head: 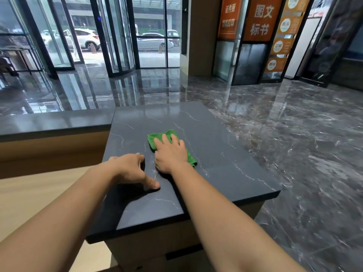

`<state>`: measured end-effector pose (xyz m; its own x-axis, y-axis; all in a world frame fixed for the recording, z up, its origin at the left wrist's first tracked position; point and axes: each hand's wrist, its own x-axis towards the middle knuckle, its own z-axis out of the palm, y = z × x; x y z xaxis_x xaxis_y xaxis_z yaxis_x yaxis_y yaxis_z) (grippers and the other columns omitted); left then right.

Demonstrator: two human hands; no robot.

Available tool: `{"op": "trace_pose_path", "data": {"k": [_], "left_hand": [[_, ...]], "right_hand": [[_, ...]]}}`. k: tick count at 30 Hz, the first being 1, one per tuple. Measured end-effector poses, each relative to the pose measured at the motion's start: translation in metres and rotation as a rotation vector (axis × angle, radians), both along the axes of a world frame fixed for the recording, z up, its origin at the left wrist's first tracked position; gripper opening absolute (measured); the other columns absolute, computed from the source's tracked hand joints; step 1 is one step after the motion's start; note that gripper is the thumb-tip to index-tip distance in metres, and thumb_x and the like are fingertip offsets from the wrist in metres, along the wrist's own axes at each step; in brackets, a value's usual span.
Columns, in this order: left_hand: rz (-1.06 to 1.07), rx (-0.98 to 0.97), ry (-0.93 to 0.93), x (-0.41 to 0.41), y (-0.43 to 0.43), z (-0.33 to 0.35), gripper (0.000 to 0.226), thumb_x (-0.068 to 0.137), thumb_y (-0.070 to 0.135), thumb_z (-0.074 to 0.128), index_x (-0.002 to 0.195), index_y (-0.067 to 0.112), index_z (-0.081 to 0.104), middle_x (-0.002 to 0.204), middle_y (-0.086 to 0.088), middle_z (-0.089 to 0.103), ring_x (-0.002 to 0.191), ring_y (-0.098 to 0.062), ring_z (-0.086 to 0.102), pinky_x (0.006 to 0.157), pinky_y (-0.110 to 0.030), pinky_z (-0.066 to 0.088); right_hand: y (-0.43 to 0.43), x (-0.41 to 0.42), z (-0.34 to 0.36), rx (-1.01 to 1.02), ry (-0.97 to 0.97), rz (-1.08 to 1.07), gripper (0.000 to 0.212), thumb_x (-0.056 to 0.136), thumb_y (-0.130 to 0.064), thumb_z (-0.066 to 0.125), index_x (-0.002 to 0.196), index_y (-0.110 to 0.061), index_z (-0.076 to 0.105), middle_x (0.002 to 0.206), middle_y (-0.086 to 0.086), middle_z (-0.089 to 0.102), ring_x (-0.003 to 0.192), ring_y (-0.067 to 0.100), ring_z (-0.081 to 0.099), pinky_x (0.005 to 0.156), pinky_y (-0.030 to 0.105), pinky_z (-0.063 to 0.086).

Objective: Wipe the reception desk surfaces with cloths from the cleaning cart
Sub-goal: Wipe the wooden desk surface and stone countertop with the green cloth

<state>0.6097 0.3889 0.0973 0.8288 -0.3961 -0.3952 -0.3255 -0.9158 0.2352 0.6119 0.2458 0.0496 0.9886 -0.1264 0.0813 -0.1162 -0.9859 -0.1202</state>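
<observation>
A green cloth (157,139) lies flat on the dark marble desk top (225,158). My right hand (171,153) presses down on the cloth with the palm and spread fingers, covering its middle. My left hand (133,169) rests beside it on the bare marble, fingers curled over the left edge of the slab and thumb laid on the surface. It holds nothing. The cleaning cart is out of view.
A lower dark counter ledge (55,122) runs off to the left above a light wooden work surface (39,195). Polished marble floor (294,124) surrounds the desk on the right. Glass doors (121,36) and orange signs (261,16) stand at the back.
</observation>
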Motion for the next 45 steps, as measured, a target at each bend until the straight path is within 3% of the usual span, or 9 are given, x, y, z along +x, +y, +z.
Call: {"op": "trace_pose_path", "data": {"k": [3, 13, 22, 31, 33, 36, 38, 41, 45], "left_hand": [[-0.005, 0.058, -0.019, -0.001, -0.005, 0.001, 0.116, 0.051, 0.074, 0.076, 0.144, 0.018, 0.035, 0.151, 0.003, 0.036, 0.136, -0.023, 0.037, 0.113, -0.039, 0.025], [-0.029, 0.033, -0.005, -0.006, -0.001, 0.0, 0.128, 0.042, 0.078, 0.066, 0.149, 0.019, 0.028, 0.157, 0.003, 0.026, 0.141, -0.025, 0.03, 0.116, -0.042, 0.02], [-0.105, 0.002, -0.039, -0.001, 0.008, -0.01, 0.164, 0.004, 0.1, 0.038, 0.148, 0.021, 0.028, 0.157, 0.005, 0.024, 0.142, -0.022, 0.029, 0.118, -0.045, 0.016], [-0.087, 0.056, -0.081, -0.005, 0.002, -0.01, 0.121, 0.057, 0.076, 0.067, 0.152, 0.018, 0.019, 0.161, 0.003, 0.014, 0.147, -0.016, 0.015, 0.12, -0.045, 0.005], [-0.072, 0.056, -0.06, -0.005, 0.003, -0.007, 0.124, 0.054, 0.079, 0.066, 0.152, 0.017, 0.02, 0.161, 0.003, 0.013, 0.147, -0.017, 0.016, 0.12, -0.046, 0.004], [-0.065, 0.043, -0.001, -0.005, 0.004, -0.002, 0.15, 0.023, 0.094, 0.056, 0.149, 0.017, 0.029, 0.158, 0.003, 0.022, 0.145, -0.019, 0.022, 0.119, -0.045, 0.005], [-0.061, 0.039, 0.015, -0.007, 0.004, -0.002, 0.153, 0.019, 0.094, 0.055, 0.148, 0.016, 0.03, 0.157, 0.002, 0.025, 0.144, -0.022, 0.024, 0.118, -0.046, 0.006], [-0.036, 0.015, 0.002, -0.006, 0.002, -0.005, 0.132, 0.04, 0.08, 0.065, 0.148, 0.015, 0.029, 0.156, 0.0, 0.027, 0.143, -0.024, 0.026, 0.119, -0.046, 0.009], [-0.031, 0.007, 0.011, -0.007, 0.0, -0.004, 0.127, 0.045, 0.074, 0.068, 0.149, 0.013, 0.028, 0.157, -0.001, 0.025, 0.143, -0.025, 0.026, 0.119, -0.046, 0.012]], "right_hand": [[-0.039, -0.009, -0.002, 0.041, -0.011, -0.018, 0.05, 0.098, -0.023, 0.036, 0.147, -0.025, 0.03, 0.162, -0.001, 0.015, 0.149, 0.026, 0.01, 0.116, 0.043, 0.017], [-0.161, -0.064, 0.003, 0.053, 0.02, -0.419, 0.052, 0.099, -0.023, 0.033, 0.151, -0.027, 0.027, 0.163, -0.003, 0.013, 0.148, 0.024, 0.016, 0.114, 0.043, 0.024], [-0.083, -0.054, -0.002, 0.103, -0.068, -0.706, 0.053, 0.091, -0.024, 0.04, 0.144, -0.019, 0.039, 0.157, 0.008, 0.026, 0.142, 0.034, 0.02, 0.114, 0.046, 0.018], [0.032, -0.04, 0.001, 0.144, -0.021, -0.315, 0.064, 0.094, -0.026, 0.044, 0.153, -0.014, 0.021, 0.162, 0.01, 0.009, 0.148, 0.035, 0.004, 0.119, 0.049, 0.004], [0.02, -0.045, 0.0, 0.094, -0.04, -0.2, 0.057, 0.093, -0.024, 0.045, 0.147, -0.016, 0.03, 0.16, 0.009, 0.018, 0.147, 0.032, 0.011, 0.117, 0.047, 0.013], [-0.022, -0.06, -0.003, 0.034, -0.054, -0.072, 0.047, 0.095, -0.021, 0.041, 0.141, -0.021, 0.037, 0.156, 0.002, 0.026, 0.145, 0.025, 0.019, 0.112, 0.041, 0.022], [-0.056, -0.073, -0.003, 0.033, -0.047, -0.089, 0.049, 0.097, -0.022, 0.036, 0.146, -0.024, 0.033, 0.16, -0.001, 0.021, 0.147, 0.021, 0.016, 0.115, 0.039, 0.02], [-0.102, -0.095, -0.002, 0.019, -0.023, -0.201, 0.052, 0.099, -0.023, 0.031, 0.151, -0.027, 0.026, 0.162, -0.005, 0.015, 0.149, 0.018, 0.013, 0.118, 0.038, 0.018], [-0.144, -0.125, -0.001, 0.018, -0.01, -0.347, 0.053, 0.1, -0.025, 0.029, 0.153, -0.028, 0.024, 0.163, -0.005, 0.014, 0.149, 0.017, 0.013, 0.118, 0.037, 0.018]]}}
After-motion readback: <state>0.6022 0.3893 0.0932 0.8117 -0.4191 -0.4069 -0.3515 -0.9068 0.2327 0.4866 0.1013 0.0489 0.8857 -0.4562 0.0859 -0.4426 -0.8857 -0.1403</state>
